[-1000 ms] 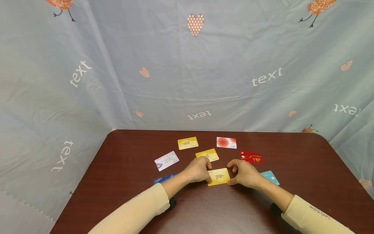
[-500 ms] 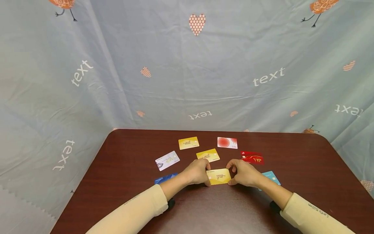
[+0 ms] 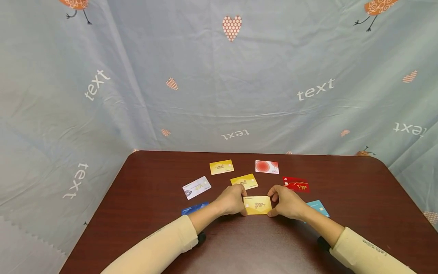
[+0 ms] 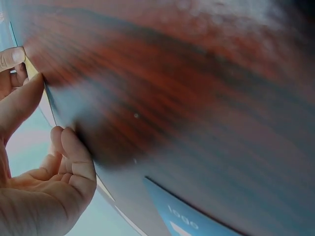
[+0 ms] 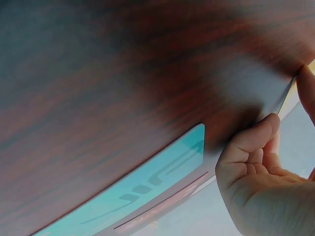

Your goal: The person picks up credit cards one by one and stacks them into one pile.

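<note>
In the head view a yellow card (image 3: 258,206) lies level between my two hands, close over the table. My left hand (image 3: 232,200) holds its left edge, thumb at the near corner and curled fingers at the far one. Opposite it, my right hand (image 3: 287,202) holds the right edge the same way. Seen almost edge-on in the left wrist view, the card (image 4: 47,104) shows as a thin strip at the thumb and fingertips. A second yellow card (image 3: 244,182) is just beyond my left fingers, partly covered by them.
Around the hands on the dark wooden table (image 3: 150,179) lie a white card (image 3: 196,187), a blue card (image 3: 194,209), another yellow card (image 3: 221,167), a red-and-white card (image 3: 267,166), a red card (image 3: 295,184) and a teal card (image 3: 318,208). A patterned curtain (image 3: 191,102) hangs behind.
The held yellow card has turned from a slight slant to level, with both hands staying at its sides. The other cards keep their places; the head view has shifted slightly.
</note>
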### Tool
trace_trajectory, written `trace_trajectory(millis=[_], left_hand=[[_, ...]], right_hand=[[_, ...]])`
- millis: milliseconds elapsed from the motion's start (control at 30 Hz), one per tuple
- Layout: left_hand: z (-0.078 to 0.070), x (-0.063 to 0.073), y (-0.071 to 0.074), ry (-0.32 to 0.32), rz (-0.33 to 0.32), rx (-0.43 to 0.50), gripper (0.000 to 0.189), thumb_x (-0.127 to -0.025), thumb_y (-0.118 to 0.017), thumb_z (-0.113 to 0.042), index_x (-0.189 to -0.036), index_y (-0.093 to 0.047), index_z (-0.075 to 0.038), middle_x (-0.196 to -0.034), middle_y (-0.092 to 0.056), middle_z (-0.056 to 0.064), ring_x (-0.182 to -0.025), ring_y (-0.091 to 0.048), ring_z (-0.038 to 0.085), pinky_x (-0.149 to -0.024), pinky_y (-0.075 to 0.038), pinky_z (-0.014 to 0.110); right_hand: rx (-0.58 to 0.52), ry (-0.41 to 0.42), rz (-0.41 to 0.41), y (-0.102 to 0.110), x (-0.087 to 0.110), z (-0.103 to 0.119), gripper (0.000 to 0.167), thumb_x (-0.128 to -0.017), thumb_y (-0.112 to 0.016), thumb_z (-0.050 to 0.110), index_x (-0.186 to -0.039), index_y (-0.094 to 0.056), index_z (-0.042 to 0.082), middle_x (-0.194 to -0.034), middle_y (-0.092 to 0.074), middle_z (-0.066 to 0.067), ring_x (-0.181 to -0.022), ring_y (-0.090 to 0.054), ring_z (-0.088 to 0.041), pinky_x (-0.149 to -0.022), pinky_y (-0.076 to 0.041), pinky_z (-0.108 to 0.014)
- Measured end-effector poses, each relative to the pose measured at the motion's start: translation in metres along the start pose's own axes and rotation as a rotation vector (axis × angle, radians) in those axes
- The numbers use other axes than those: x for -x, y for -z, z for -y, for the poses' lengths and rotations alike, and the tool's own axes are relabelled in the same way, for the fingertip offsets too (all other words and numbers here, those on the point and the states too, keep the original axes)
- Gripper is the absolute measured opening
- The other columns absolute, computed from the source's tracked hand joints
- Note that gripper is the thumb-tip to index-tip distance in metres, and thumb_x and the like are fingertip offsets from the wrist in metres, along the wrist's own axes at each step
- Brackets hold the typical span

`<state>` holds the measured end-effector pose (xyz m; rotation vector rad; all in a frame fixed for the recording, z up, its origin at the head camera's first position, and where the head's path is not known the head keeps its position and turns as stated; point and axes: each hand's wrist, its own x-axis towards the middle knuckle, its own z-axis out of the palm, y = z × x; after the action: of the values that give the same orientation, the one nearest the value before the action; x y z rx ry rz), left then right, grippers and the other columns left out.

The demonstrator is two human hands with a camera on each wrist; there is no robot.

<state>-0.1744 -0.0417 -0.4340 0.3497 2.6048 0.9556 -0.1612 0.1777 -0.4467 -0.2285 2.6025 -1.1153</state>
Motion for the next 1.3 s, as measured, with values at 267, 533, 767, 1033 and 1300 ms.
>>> trace_trajectory(millis=[267, 533, 767, 1033, 1300], left_hand=[[-0.0035, -0.0007, 0.001, 0.009, -0.052, 0.117, 0.033, -0.066, -0.09, 0.013, -0.09, -0.069, 0.001, -0.095, -0.069, 0.012, -0.077, -0.058, 0.02, -0.062, -0.053, 0.029], [-0.0005, -0.0008, 0.0042, 0.064, -0.049, 0.317, 0.02, -0.074, -0.074, 0.022, -0.085, -0.069, 0.007, -0.079, -0.064, 0.013, -0.055, -0.062, 0.017, -0.049, -0.054, 0.024], [0.0026, 0.001, 0.0048, 0.07, -0.043, 0.414, 0.016, -0.076, -0.071, 0.023, -0.085, -0.069, 0.01, -0.07, -0.064, 0.013, -0.05, -0.062, 0.014, -0.049, -0.058, 0.025], [0.0036, 0.0045, 0.0079, 0.062, -0.057, 0.44, 0.015, -0.076, -0.073, 0.022, -0.086, -0.071, 0.01, -0.066, -0.064, 0.009, -0.05, -0.06, 0.013, -0.049, -0.057, 0.024], [0.0059, 0.0083, 0.009, 0.084, -0.051, 0.476, 0.015, -0.076, -0.072, 0.021, -0.086, -0.07, 0.011, -0.07, -0.065, 0.01, -0.051, -0.06, 0.013, -0.05, -0.058, 0.025]], right_hand=[[-0.076, 0.013, -0.019, 0.0, 0.0007, 0.0013, 0.051, -0.065, -0.096, -0.003, -0.104, -0.063, -0.001, -0.086, -0.062, -0.007, -0.078, -0.056, -0.021, -0.065, -0.053, -0.03], [-0.096, 0.019, -0.045, -0.0005, 0.0004, 0.0003, 0.031, -0.081, -0.087, 0.0, -0.105, -0.068, 0.0, -0.081, -0.065, -0.004, -0.074, -0.059, -0.018, -0.062, -0.051, -0.03], [-0.215, -0.033, -0.03, -0.0027, 0.0009, 0.0008, 0.018, -0.093, -0.076, 0.001, -0.107, -0.065, -0.003, -0.079, -0.066, -0.008, -0.069, -0.063, -0.021, -0.062, -0.059, -0.033], [-0.266, -0.062, -0.019, -0.0044, 0.0013, 0.0031, 0.015, -0.095, -0.074, 0.003, -0.104, -0.064, -0.004, -0.08, -0.068, -0.009, -0.068, -0.066, -0.021, -0.062, -0.061, -0.035], [-0.333, -0.033, 0.035, -0.0057, 0.0047, 0.0049, 0.017, -0.094, -0.074, 0.001, -0.103, -0.062, -0.008, -0.08, -0.069, -0.011, -0.065, -0.067, -0.021, -0.062, -0.063, -0.036]])
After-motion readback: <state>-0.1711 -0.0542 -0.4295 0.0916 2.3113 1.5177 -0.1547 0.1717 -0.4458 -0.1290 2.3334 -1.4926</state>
